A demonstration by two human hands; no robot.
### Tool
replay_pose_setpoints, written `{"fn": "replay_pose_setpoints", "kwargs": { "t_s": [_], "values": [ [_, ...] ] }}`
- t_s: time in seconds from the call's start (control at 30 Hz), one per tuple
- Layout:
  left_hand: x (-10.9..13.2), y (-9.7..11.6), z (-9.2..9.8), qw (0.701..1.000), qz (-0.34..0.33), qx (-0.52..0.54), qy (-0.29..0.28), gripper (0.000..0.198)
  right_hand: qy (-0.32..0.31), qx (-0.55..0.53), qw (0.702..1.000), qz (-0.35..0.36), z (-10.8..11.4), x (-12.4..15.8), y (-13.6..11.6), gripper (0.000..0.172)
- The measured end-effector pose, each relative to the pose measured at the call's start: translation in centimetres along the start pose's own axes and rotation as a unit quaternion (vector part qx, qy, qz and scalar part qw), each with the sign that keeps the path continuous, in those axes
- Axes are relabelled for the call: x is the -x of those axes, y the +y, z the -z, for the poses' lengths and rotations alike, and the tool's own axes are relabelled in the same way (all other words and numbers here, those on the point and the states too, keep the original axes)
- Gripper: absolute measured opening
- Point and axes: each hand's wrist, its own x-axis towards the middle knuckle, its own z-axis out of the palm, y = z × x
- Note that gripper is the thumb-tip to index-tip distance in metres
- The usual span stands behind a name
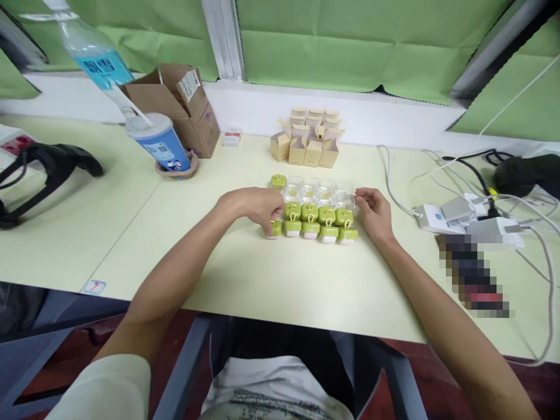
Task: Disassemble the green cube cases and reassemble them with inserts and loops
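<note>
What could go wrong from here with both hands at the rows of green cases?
1. The left hand touches the end piece of the tightly packed green cases; a sideways nudge may topple its neighbours.
2. The right hand is at the light clear plastic shells, which could scatter.
3. A white cable lies close to the right hand and might snag.

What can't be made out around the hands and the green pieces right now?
Head view: left hand covers the leftmost green piece; grip unclear.
Right hand at the clear tray: whether it pinches anything is too small to tell.
Pixelated patch hides an object right of the tray.
Bottle is cut off by the top edge.
</note>
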Motion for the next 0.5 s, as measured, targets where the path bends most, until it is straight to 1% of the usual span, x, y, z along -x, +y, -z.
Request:
{"fn": "replay_pose_setpoints", "kwargs": {
  "t_s": [0.07, 0.13, 0.2, 0.23, 0.27, 0.33, 0.5],
  "values": [
    [0.4, -0.5, 0.4, 0.999, -0.008, 0.004, 0.039, 0.035, 0.003, 0.002, 1.000, 0.000, 0.0, 0.0, 0.1, 0.036],
    [0.7, -1.6, 1.0, 0.994, -0.005, 0.010, 0.113, 0.034, -0.001, 0.005, 1.000, 0.002, 0.0, -0.1, 0.2, 0.037],
    [0.7, -2.8, 1.7, 0.980, 0.000, 0.014, 0.201, 0.037, -0.003, 0.009, 1.000, 0.006, 0.0, -0.1, 0.2, 0.037],
    [0.5, -3.4, 1.9, 0.972, -0.002, 0.013, 0.234, 0.036, -0.002, 0.011, 1.000, 0.006, 0.0, -0.1, 0.3, 0.037],
    [0.3, -3.9, 2.1, 0.967, -0.005, 0.008, 0.255, 0.035, -0.002, 0.012, 1.000, 0.004, 0.0, -0.1, 0.2, 0.037],
    [-0.3, -4.6, 2.2, 0.965, -0.014, -0.008, 0.261, 0.032, -0.001, 0.012, 1.000, 0.001, 0.0, -0.1, 0.1, 0.036],
    [-2.0, -4.9, 1.4, 0.976, -0.021, -0.034, 0.216, 0.032, 0.006, -0.003, 1.000, -0.007, 0.0, 0.1, -0.4, 0.030]
  ]
}}
